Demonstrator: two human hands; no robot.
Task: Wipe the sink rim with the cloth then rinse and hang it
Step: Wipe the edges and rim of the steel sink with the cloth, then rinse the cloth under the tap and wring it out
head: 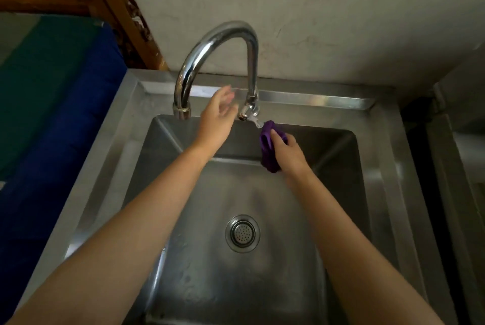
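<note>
A purple cloth [267,150] hangs bunched in my right hand [287,152], which grips it over the far side of the steel sink basin. The cloth's top sits just below the small tap handle [256,121] at the base of the chrome gooseneck faucet [210,46]. My left hand [216,121] is raised beside the tap valve [246,112], fingers relaxed and spread, holding nothing. The sink rim [315,100] runs along the back wall. I see no water stream.
The drain strainer [242,233] lies in the basin floor, with droplets on the steel to its left. A blue and green surface [52,114] borders the sink on the left, carved wood [126,9] stands behind it, and a dark gap [425,167] on the right.
</note>
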